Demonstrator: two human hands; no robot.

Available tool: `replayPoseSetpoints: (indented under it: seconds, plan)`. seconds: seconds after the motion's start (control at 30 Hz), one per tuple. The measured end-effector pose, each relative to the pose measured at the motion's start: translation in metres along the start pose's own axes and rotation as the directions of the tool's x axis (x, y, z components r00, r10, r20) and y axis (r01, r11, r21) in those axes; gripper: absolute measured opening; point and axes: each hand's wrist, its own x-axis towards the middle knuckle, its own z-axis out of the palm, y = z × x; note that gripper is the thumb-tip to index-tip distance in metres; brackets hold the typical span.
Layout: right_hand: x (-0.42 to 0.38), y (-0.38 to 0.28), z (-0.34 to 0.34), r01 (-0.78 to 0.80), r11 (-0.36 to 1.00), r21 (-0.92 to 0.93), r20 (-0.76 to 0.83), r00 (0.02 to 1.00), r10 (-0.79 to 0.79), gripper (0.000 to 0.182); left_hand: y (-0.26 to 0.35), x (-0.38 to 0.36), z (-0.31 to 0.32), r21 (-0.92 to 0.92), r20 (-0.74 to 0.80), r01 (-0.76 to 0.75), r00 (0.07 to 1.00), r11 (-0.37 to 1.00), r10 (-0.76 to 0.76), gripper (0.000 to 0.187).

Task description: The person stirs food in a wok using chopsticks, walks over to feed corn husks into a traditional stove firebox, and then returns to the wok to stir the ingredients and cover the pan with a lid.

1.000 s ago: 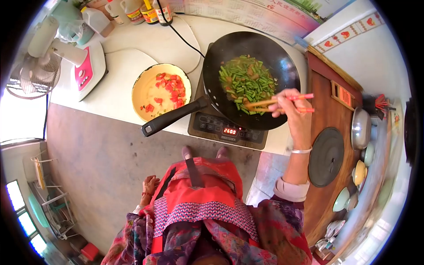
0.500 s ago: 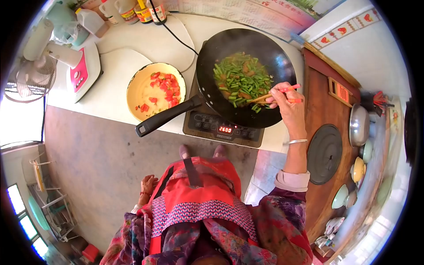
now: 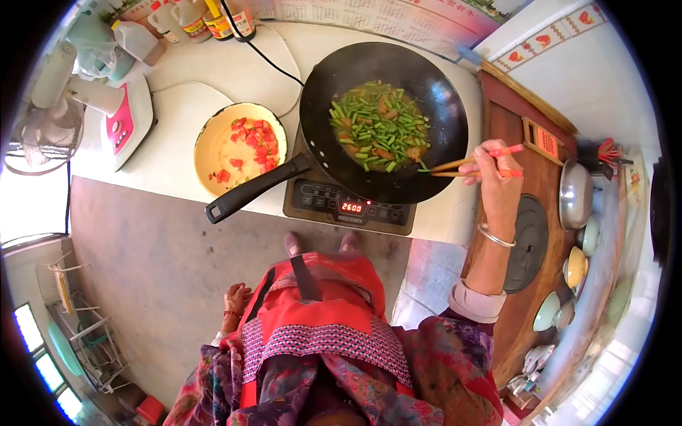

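A: What's changed w/ the right hand (image 3: 495, 170)?

B: It's pulled back to the right rim of the black round-bottomed wok (image 3: 383, 117). A sec ago the pair of wooden chopsticks with pink-red tops (image 3: 474, 165) was dug into the chopped green beans with brown bits (image 3: 378, 126); now only the tips reach the near-right edge of the pile.

A: Fingers?

B: Curled, pinching the chopsticks near the pink ends.

A: Meaning?

B: Prob. a pause between stirs. Beans lie in the wok, on the black induction cooker w/ red display (image 3: 348, 202).

A: Left hand (image 3: 236, 298)?

B: Down by the red apron (image 3: 312, 305), loosely curled, holding nothing. Yellow bowl of red tomato chunks (image 3: 238, 145) sits left of the wok, untouched.
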Motion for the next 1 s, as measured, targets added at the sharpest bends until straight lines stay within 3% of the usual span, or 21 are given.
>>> replayPoseSetpoints:
  seconds: [0.07, 0.17, 0.27, 0.3, 0.4, 0.53, 0.67, 0.7, 0.8, 1.0]
  plan:
    - [0.002, 0.013, 0.010, -0.011, 1.000, 0.029, -0.011, 1.000, 0.011, 0.012, -0.015, 0.013, -0.008, 0.029, 0.089, -0.044, 0.995, 0.999, 0.041, 0.034]
    - [0.012, 0.030, 0.042, 0.099, 0.980, 0.171, -0.083, 0.993, -0.086, 0.012, -0.003, 0.008, -0.003, 0.100, 0.109, -0.029, 0.994, 0.995, 0.018, 0.034]
    - [0.012, 0.017, 0.035, 0.108, 0.974, 0.200, -0.139, 0.987, -0.081, 0.012, 0.010, -0.005, 0.006, -0.049, 0.031, -0.004, 0.999, 0.999, 0.005, 0.034]
    - [0.012, 0.013, 0.030, 0.118, 0.972, 0.204, -0.135, 0.987, -0.092, 0.012, 0.016, -0.012, 0.008, -0.003, 0.040, -0.004, 0.999, 1.000, 0.004, 0.039]
    - [0.016, 0.007, 0.039, 0.104, 0.926, 0.363, -0.127, 0.990, -0.061, 0.012, 0.004, -0.006, 0.003, 0.058, 0.062, -0.003, 0.998, 0.998, -0.001, 0.041]
    - [0.034, 0.052, 0.063, 0.050, 0.860, 0.507, -0.133, 0.991, 0.021, 0.012, -0.003, -0.005, 0.001, 0.078, 0.093, -0.026, 0.995, 0.997, 0.019, 0.042]
    - [0.035, 0.034, 0.043, 0.093, 0.894, 0.439, -0.172, 0.985, -0.018, 0.013, 0.001, -0.011, 0.005, -0.003, 0.017, 0.015, 1.000, 1.000, -0.015, 0.039]
    - [0.038, 0.033, 0.038, 0.095, 0.851, 0.516, -0.163, 0.987, -0.011, 0.013, 0.002, -0.013, 0.005, -0.038, -0.002, 0.026, 1.000, 0.999, -0.026, 0.036]
    - [0.037, 0.033, 0.051, 0.023, 0.827, 0.562, -0.097, 0.995, 0.038, 0.012, -0.009, -0.005, -0.003, 0.036, 0.058, -0.019, 0.998, 0.999, 0.017, 0.034]
    - [0.044, 0.034, 0.060, 0.050, 0.867, 0.496, -0.140, 0.990, 0.023, 0.013, -0.006, -0.006, -0.003, -0.073, 0.026, 0.003, 1.000, 0.997, -0.001, 0.035]
